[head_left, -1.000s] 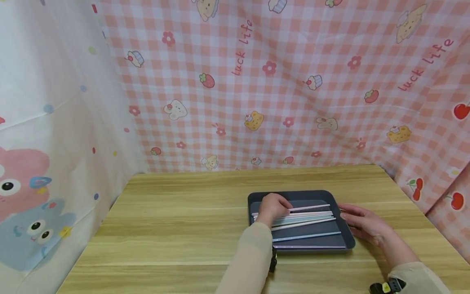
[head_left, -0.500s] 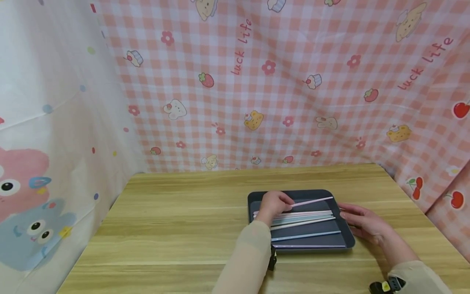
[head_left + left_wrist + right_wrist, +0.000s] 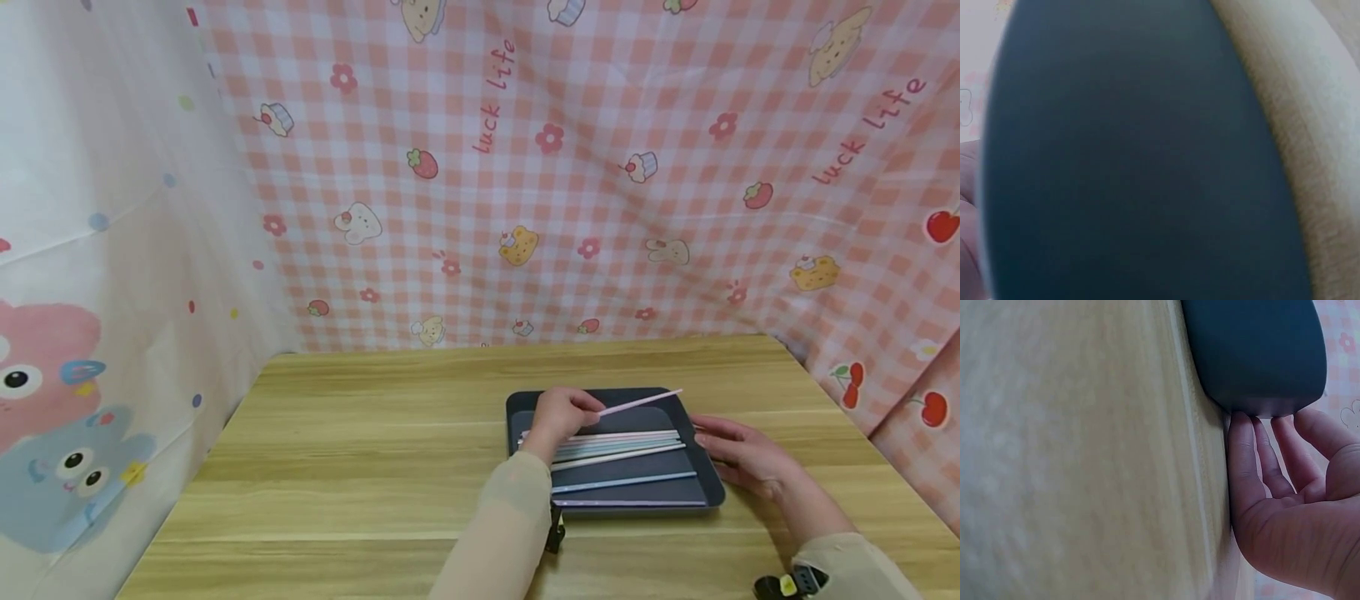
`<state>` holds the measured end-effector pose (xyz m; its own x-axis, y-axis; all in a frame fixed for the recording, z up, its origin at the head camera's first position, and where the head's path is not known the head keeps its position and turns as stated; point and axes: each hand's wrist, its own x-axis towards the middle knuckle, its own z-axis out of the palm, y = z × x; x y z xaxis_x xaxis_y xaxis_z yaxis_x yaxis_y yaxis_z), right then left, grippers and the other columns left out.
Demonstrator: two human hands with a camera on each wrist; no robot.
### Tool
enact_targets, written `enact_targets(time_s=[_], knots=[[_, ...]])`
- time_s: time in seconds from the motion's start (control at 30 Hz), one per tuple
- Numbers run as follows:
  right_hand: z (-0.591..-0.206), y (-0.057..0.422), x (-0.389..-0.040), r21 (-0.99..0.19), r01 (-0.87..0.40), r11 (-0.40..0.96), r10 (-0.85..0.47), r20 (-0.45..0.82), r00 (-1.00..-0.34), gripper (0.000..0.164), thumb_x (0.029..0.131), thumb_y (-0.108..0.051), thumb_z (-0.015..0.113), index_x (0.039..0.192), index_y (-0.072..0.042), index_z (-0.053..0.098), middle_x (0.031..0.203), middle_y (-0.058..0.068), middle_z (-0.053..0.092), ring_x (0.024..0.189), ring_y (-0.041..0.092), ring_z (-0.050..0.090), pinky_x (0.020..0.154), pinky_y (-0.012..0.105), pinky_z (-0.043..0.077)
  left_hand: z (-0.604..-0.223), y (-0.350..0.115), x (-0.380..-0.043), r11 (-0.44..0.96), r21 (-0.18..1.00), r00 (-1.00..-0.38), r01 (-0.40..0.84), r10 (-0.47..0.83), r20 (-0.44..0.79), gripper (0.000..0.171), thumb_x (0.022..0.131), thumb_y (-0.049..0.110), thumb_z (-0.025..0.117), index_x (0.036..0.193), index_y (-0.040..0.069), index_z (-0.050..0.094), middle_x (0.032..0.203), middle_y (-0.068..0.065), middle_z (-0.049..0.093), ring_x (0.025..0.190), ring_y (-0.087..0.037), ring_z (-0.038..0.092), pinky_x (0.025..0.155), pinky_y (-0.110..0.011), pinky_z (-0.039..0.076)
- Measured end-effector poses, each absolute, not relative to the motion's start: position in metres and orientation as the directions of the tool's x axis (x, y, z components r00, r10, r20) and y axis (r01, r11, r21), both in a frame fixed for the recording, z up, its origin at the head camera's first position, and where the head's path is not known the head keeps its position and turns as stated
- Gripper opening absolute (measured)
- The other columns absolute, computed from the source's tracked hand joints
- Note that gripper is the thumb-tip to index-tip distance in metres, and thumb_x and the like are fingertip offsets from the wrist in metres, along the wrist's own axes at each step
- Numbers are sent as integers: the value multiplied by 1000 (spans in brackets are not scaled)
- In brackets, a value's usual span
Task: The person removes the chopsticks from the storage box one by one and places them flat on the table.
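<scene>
A shallow dark grey tray [image 3: 615,512] lies on the table, with several thin pastel chopsticks [image 3: 626,481] lying lengthwise in it. My left hand [image 3: 558,419] reaches over the tray's left end and pinches a pink chopstick [image 3: 641,402] between thumb and fingers. That chopstick slants up to the right, its far tip overlapping the tray's back right rim. My right hand [image 3: 746,457] stands at the tray's right end. In the right wrist view its extended fingers [image 3: 1244,453] touch the tray's outer wall [image 3: 1260,353]. The dark tray wall [image 3: 1141,150] fills most of the left wrist view, hiding the left hand's grip.
The wooden table [image 3: 360,450] extends to the left of the tray. A pink checked cloth [image 3: 465,208] hangs behind it, and a white printed cloth [image 3: 150,250] hangs on the left. A black wrist strap [image 3: 810,581] shows at the right sleeve.
The pink chopstick has risen from among the others, its right tip swinging up and back towards the tray's far rim. My left hand has shifted slightly up; the right hand and tray stay put.
</scene>
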<state>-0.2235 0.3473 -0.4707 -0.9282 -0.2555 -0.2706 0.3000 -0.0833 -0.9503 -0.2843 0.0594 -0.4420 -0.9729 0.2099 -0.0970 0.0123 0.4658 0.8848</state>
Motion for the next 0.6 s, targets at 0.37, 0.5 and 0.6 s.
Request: enact_targets(time_s=[0.37,0.5,0.6], knots=[[-473,348,-223,-951,286,-121,-296,-241,-924,32,100,-8,59,102,-37,73,104,-10,70,95,8,65,80,29,55,-437,59,-286,379,925,-980,43,194,-34,8,87,10,77,89,17,80,87,9,67,76,-10,58,72,-30,51],[-472,349,-223,-950,292,-113,-282,-251,-926,32,99,-8,60,101,-38,73,104,-11,69,95,7,65,80,29,55,-432,58,-285,341,938,-981,64,194,-3,8,87,10,77,91,16,81,85,9,69,74,-8,58,68,-26,49],[-471,348,-224,-948,301,-101,-267,-266,-926,31,99,-10,62,101,-38,73,104,-12,69,95,7,65,80,29,55,-426,57,-283,302,950,-982,78,190,21,9,87,10,77,93,15,80,83,8,69,73,-8,58,66,-25,49]])
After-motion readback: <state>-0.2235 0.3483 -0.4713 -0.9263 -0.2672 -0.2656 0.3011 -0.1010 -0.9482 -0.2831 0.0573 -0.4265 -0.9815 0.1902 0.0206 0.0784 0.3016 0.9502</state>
